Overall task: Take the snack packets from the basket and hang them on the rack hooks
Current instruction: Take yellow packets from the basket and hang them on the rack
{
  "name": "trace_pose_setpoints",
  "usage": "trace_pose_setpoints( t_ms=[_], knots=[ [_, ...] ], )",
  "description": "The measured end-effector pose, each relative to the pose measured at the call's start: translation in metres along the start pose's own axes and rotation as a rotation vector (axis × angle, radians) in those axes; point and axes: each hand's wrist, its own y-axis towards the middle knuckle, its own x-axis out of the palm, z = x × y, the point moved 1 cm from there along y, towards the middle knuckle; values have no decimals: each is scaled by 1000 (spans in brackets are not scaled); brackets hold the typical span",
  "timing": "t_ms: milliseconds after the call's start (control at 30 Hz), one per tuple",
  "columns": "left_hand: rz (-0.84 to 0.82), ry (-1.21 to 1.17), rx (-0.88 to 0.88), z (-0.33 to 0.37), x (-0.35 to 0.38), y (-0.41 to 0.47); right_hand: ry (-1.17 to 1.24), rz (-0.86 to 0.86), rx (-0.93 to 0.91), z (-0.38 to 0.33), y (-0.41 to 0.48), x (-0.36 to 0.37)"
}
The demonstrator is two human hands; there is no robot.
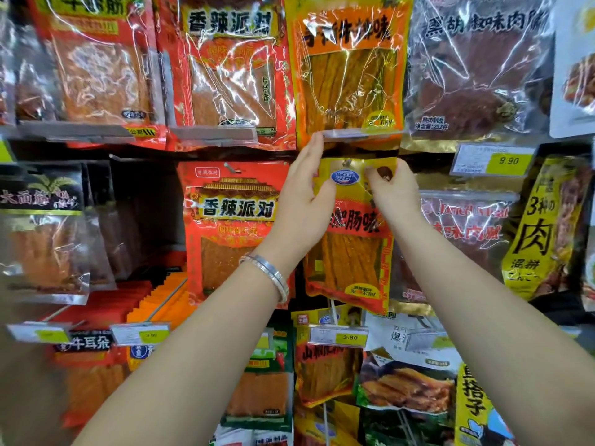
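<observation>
Your right hand pinches the top right corner of the yellow-and-red plastic snack packet of orange sticks. Your left hand clamps its left edge under the thumb, fingers stretched up to the clear price-tag strip. The packet's top is up at the thin metal rack hook, just beside a hanging red packet.
</observation>
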Motion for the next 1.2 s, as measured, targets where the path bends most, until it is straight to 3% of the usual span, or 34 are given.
trace_pose_setpoints(
  t_ms=[367,667,767,1000,1200],
  knots=[
    [-12,-27,-7,0,2,-1,-163,116,84,19,0,20],
    [-41,-36,-55,-20,-10,-18,-191,-59,95,18,-25,18],
    [-67,-33,-171,-38,-15,-46,-140,-149,135,24,-68,9],
    [-301,-79,-467,-92,-33,-180,57,-228,380,56,-215,-3],
    [-464,-45,-996,-120,-72,-363,-64,-633,760,119,-384,-5]
  ],
)
